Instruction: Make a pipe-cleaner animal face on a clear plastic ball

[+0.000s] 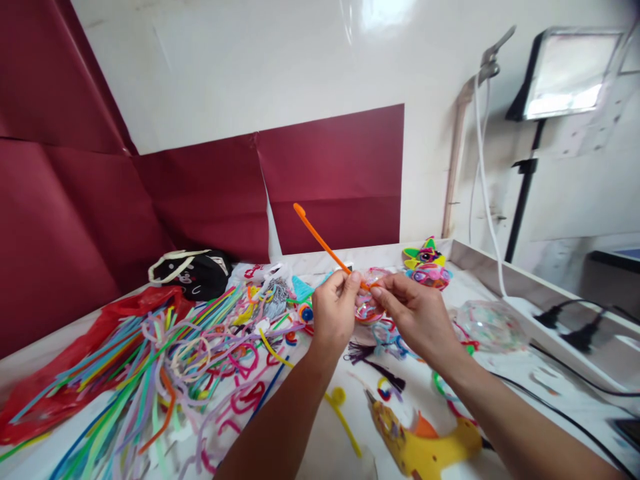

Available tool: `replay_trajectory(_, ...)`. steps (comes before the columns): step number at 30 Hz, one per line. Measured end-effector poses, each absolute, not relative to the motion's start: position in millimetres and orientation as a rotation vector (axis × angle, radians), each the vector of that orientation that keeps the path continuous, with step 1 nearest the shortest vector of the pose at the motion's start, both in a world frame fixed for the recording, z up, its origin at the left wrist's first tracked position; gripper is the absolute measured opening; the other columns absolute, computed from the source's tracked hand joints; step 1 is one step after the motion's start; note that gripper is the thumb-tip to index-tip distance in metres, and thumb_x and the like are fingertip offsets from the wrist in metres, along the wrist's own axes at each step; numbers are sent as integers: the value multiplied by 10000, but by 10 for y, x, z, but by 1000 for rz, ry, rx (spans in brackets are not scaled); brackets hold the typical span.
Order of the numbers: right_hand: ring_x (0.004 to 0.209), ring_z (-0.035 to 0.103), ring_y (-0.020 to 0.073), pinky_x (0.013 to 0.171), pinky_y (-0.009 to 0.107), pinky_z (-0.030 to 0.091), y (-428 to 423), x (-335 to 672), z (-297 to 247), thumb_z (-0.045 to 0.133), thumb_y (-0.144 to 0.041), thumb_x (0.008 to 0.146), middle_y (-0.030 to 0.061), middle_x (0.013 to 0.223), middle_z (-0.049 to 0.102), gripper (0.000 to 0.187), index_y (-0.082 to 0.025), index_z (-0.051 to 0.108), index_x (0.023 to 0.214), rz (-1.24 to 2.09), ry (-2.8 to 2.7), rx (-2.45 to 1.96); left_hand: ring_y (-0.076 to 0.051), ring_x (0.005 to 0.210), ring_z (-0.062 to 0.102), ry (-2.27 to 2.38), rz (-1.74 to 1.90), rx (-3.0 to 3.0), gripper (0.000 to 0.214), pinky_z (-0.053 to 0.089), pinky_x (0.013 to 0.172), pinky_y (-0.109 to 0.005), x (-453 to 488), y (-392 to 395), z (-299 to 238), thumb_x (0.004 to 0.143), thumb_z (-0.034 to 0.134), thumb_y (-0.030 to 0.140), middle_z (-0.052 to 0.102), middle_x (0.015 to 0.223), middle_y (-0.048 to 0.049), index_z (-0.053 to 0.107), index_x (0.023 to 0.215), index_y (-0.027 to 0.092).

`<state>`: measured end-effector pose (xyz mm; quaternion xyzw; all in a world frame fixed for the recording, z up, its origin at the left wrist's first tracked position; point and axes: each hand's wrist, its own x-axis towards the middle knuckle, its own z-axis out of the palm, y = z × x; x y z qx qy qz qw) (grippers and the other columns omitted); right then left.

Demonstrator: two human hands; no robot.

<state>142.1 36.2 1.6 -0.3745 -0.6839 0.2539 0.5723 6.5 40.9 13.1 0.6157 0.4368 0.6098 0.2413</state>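
Observation:
An orange pipe cleaner [323,241] is held up between my two hands, its far end folded over and pointing up to the left. My left hand [334,310] is closed round its lower part. The fingers of my right hand [413,310] pinch its near end. Just behind my fingers is a round clear piece with pink and red colours [369,308], partly hidden by my hands. On the table below lie a black tassel [383,373] and a yellow glue gun [425,443], its nozzle pointing up to the left.
Many coloured pipe cleaners [145,387] spread over the left side, partly on a red plastic bag [45,393]. A black pouch [203,273] stands behind them. At right are a colourful figure [427,263], a clear crumpled bag [493,325], a white power strip [555,343] with cables and a lamp [570,73].

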Motion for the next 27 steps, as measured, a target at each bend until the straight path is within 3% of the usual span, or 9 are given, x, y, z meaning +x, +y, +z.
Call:
replay_trajectory(6, 515, 504, 113, 510, 228, 350, 318, 1473, 99, 536, -285, 879, -20, 577, 576, 206, -189, 578, 702, 388, -1759, -947, -118, 568, 476, 1407, 1639, 1952, 336, 338, 578, -256, 75, 333, 162, 908, 482, 381, 523, 582, 19, 533, 643, 181)
replay_trajectory(12, 462, 451, 110, 505, 252, 275, 311, 1537, 136, 523, -204, 874, -23, 519, 529, 238, -183, 529, 637, 79, -1931, -1049, -105, 564, 423, 1426, 1679, 2166, 350, 313, 589, -251, 106, 332, 142, 918, 485, 293, 467, 578, 33, 430, 591, 182)
replay_trajectory(19, 576, 619, 202, 521, 301, 248, 279, 1565, 136, 497, -137, 864, 75, 673, 688, 157, -169, 634, 796, -237, -2127, -1345, -129, 633, 458, 1410, 1591, 2399, 305, 314, 632, -268, 161, 319, 69, 940, 452, 247, 526, 644, 9, 476, 642, 189)
replay_trajectory(23, 612, 636, 224, 519, 318, 237, 272, 1604, 139, 488, -137, 884, 93, 707, 699, 164, -165, 647, 859, -302, -2236, -1364, -132, 641, 472, 1367, 1554, 2366, 279, 314, 630, -265, 149, 316, 95, 918, 492, 259, 545, 648, 7, 515, 648, 193)
replay_trajectory(27, 585, 597, 195, 523, 304, 273, 262, 1609, 172, 494, -175, 894, 70, 675, 671, 148, -177, 610, 802, -140, -2171, -1241, -109, 542, 438, 1315, 1605, 2012, 290, 308, 562, -245, 98, 359, 146, 873, 549, 323, 499, 557, 30, 523, 618, 188)
